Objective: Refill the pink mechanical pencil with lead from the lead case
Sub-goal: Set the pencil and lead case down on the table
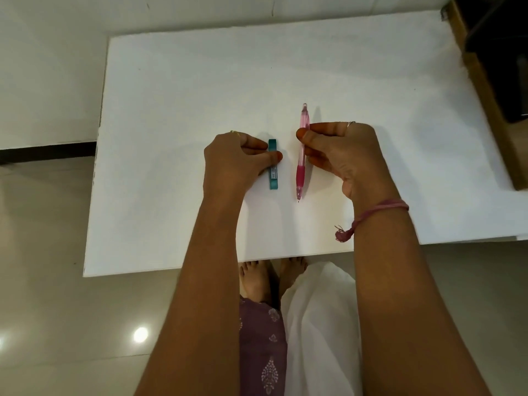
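Observation:
The pink mechanical pencil lies lengthwise on the white table, tip toward me, cap away. My right hand pinches its clear pink barrel above the darker grip with thumb and fingers. To its left lies the teal lead case, a slim flat box, also lengthwise. My left hand has its thumb and forefinger closed on the case's upper half. Both objects look to be resting on the table surface.
The white table's near edge runs just above my bare feet. A brown-edged dark piece of furniture stands at the table's right side. Glossy tiled floor lies to the left and below.

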